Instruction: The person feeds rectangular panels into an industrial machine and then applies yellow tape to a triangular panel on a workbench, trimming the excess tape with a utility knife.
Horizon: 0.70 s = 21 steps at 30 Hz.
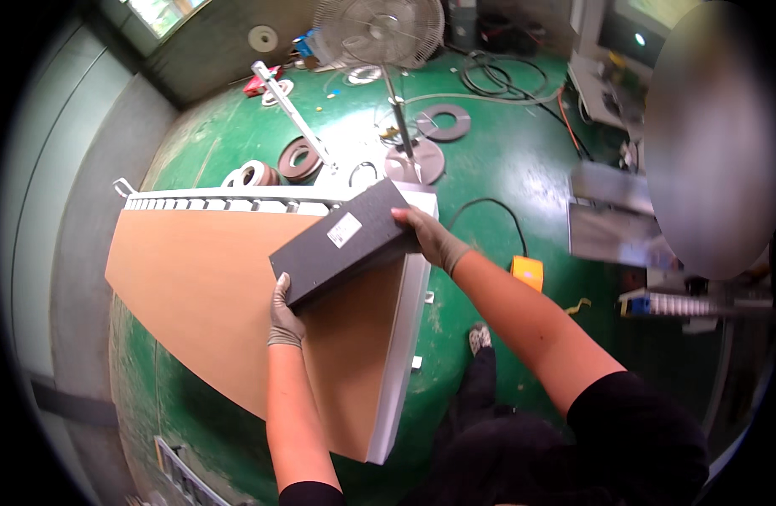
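Between my two gloved hands I hold a long dark board or flat box (337, 240) with a white label on its upper face. My left hand (285, 316) grips its near left end, thumb on top. At its far right end my right hand (430, 236) is closed round the edge, thumb also on top. The dark piece is tilted, over the right part of a tan-topped table (202, 278) with a white edge. A row of white rollers (228, 205) runs along the table's far side. The fingers underneath are hidden.
Rolls of edge tape (255, 174) and a brown coil (298, 158) lie beyond the table. A standing fan (379, 29) rises behind, its round base near the table corner. An orange-yellow box (528, 272) with a black cable sits on the green floor. Machinery (615, 228) stands at right.
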{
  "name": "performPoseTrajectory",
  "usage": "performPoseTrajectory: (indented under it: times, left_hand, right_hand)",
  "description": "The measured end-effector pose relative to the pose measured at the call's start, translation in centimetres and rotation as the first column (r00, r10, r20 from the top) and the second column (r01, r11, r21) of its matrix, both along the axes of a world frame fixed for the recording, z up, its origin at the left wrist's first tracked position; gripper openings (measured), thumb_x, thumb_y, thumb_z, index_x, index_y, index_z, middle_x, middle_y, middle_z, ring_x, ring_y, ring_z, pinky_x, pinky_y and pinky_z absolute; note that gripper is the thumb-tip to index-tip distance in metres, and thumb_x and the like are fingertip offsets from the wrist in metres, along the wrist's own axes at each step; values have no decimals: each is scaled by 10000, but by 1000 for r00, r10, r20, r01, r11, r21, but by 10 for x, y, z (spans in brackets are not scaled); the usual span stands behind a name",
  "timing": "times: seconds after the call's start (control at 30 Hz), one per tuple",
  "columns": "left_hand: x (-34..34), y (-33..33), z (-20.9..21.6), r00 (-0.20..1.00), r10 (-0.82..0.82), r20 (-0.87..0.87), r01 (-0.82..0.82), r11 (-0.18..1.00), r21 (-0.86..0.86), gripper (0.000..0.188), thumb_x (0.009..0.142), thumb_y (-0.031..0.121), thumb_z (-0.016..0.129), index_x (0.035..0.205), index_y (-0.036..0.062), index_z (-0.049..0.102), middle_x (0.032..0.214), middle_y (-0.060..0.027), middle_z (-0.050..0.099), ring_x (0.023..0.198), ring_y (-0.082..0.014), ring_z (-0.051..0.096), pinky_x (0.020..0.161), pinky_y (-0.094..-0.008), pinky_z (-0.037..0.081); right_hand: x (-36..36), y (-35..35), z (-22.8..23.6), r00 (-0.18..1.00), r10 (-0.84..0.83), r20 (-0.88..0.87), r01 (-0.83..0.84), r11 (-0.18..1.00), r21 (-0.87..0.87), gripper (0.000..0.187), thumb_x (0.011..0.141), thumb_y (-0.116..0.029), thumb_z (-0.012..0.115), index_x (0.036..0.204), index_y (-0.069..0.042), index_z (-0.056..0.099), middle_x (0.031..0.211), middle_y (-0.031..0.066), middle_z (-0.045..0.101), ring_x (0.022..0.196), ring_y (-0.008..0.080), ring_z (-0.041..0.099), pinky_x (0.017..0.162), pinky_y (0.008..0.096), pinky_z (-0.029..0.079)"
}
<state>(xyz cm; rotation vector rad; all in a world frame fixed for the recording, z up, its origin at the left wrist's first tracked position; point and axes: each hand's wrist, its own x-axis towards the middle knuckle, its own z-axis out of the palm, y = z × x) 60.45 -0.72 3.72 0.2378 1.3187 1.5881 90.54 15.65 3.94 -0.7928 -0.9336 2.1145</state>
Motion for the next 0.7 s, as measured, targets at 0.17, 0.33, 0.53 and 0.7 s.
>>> performPoseTrajectory:
  times: [0.17, 0.33, 0.53, 0.7]
  left_hand:
    - [16, 6, 2, 995, 29, 90, -27, 999, -25, 488, 905, 416, 701, 1280, 109, 642, 1225, -59, 690, 1138, -259, 639, 1033, -436, 506]
    - [21, -22, 5, 992, 50, -112, -68, 985, -160, 549, 920, 518, 658, 1353, 184, 606, 1275, 8, 656, 1210, -197, 562, 1037, -446, 434]
    - [76, -88, 16, 950, 260, -171, -280, 953, -111, 564, 983, 541, 575, 1439, 214, 524, 1363, 31, 579, 1213, -159, 527, 988, -422, 413]
    - [153, -129, 25, 928, 362, -85, -362, 932, 16, 527, 1015, 495, 572, 1431, 176, 514, 1306, -5, 601, 1084, -153, 585, 828, -327, 475]
  right_hand:
    - [13, 20, 10, 995, 60, 86, -71, 988, 135, 716, 946, -391, 643, 1513, -21, 412, 1438, 162, 537, 1328, 258, 501, 1141, 347, 359]
    - [31, 0, 20, 711, -260, 654, -363, 661, 657, 827, 995, -484, 540, 1526, 95, 281, 1558, 373, 296, 1478, 473, 285, 1229, 439, 244]
    - [52, -49, 24, 781, -75, 620, -442, 635, 634, 836, 1013, -368, 534, 1528, 144, 119, 1577, 399, 194, 1493, 504, 208, 1237, 446, 230]
    - [79, -75, 38, 802, 171, 572, -442, 814, 377, 723, 1024, -318, 501, 1510, 131, 210, 1404, 373, 494, 1333, 517, 461, 1148, 472, 362]
